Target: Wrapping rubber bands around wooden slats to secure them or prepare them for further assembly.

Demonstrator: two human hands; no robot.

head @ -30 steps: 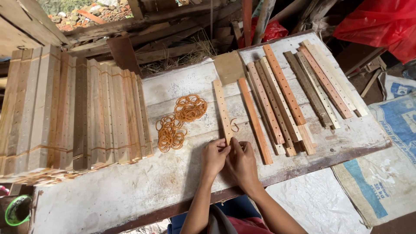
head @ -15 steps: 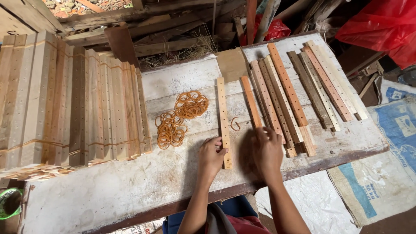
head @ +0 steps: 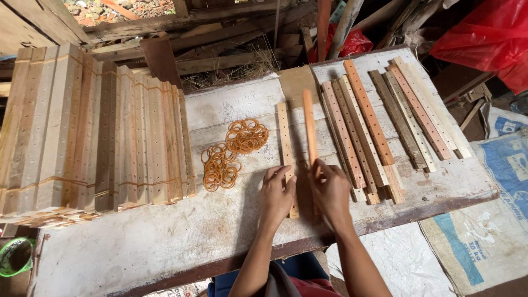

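My left hand [head: 276,193] rests on the near end of a pale wooden slat with holes [head: 286,140] that lies flat on the white table [head: 165,242]. My right hand [head: 331,190] grips an orange-brown slat [head: 309,126] by its near end and holds it tilted up beside the pale one. A pile of orange rubber bands [head: 231,151] lies just left of my left hand. More perforated slats [head: 363,121] lie in a row to the right of my right hand.
Bundled stacks of slats [head: 93,132] fill the table's left side. Scrap timber and straw [head: 231,55] lie behind the table. Red plastic [head: 484,33] hangs at top right. Printed sacks [head: 484,231] cover the floor at right. A green rimmed object [head: 15,257] sits at lower left.
My right hand reached right to the orange-brown slat, took hold of it and lifted it toward the pale slat. My left hand stayed on the pale slat.
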